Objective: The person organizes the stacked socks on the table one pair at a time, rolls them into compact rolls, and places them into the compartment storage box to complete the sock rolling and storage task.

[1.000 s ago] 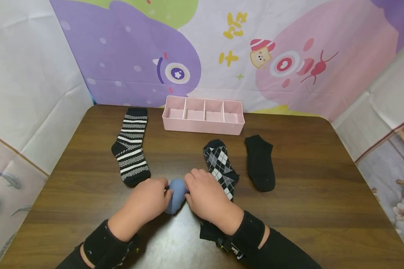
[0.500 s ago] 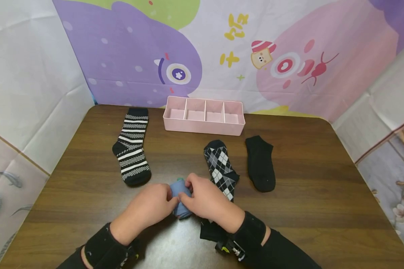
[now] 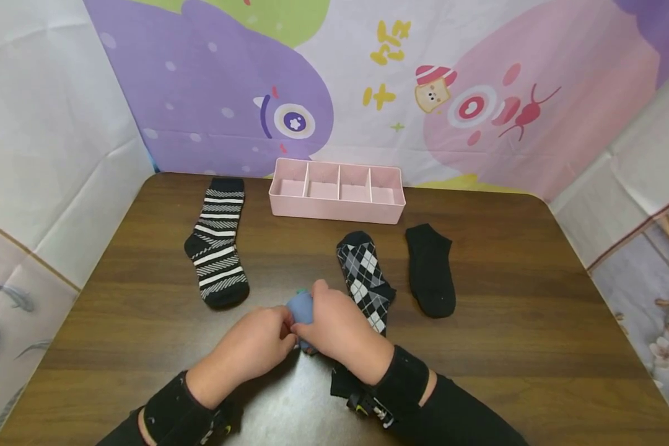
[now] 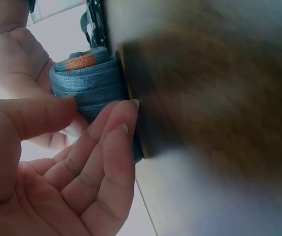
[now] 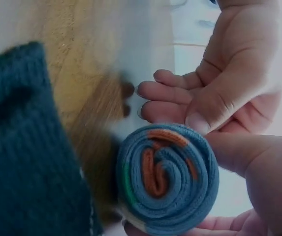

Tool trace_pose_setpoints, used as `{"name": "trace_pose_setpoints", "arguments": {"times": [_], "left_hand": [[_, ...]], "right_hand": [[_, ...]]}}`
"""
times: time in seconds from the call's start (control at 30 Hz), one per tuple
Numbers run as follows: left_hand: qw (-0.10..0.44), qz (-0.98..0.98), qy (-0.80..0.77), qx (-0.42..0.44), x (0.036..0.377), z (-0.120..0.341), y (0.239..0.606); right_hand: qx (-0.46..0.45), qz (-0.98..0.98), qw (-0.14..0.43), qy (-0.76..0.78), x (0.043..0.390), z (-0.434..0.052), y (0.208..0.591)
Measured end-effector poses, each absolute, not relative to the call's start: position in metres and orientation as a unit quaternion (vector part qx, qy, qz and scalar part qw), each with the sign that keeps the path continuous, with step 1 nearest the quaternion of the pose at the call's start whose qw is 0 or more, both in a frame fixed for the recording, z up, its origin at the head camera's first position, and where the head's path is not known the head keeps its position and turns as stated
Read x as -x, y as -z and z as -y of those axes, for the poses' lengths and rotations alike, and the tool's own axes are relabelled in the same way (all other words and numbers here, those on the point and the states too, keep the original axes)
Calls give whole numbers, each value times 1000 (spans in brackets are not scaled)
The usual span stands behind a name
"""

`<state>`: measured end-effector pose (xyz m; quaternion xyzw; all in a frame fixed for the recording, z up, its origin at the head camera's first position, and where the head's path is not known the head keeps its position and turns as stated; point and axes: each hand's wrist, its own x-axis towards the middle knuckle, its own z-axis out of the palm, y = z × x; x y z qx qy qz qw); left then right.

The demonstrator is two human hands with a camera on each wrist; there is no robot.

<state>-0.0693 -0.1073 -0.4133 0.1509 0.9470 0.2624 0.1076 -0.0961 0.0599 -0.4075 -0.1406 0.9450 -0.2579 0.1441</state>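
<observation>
A blue sock (image 3: 301, 308) is rolled into a tight bundle at the table's middle front. Its spiral end, with orange and green patches, faces the right wrist view. My right hand (image 3: 342, 328) grips the roll from the right, thumb on the near side and fingers around the back. From the left, my left hand (image 3: 259, 337) pinches the roll's side; in the left wrist view its thumb and fingertips (image 4: 126, 113) lie against the blue knit. An argyle sock (image 3: 366, 275) lies flat beside and partly under my right wrist, which hides some of its lower part.
A black-and-white striped sock (image 3: 220, 244) lies flat at the left. To the right is a short black sock (image 3: 432, 272). The pink box (image 3: 337, 207) with several compartments stands at the table's back edge, before a printed cloth backdrop (image 3: 212, 87).
The blue roll has shifted slightly right and turned in my hands. My left hand has moved right with it, and my right hand now covers more of the roll.
</observation>
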Motion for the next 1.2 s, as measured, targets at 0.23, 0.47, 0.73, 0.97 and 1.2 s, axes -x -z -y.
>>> {"name": "trace_pose_setpoints", "arguments": {"times": [0.23,0.47,0.73,0.97,1.2], "left_hand": [[136,-941,-266,-160,69,113,411],[181,-943,-213,-182,88,130,389],[141,-960,-182,-162,165,158,354],[28,-989,-94,-115,246,172,354],[13,-988,-131,-77,295,169,357]], "right_hand": [[142,-953,133,231,95,-54,408],[135,-954,133,233,95,-53,410],[136,-957,122,223,94,-54,412],[138,-964,111,199,93,-51,413],[143,-965,117,186,90,-49,412]]}}
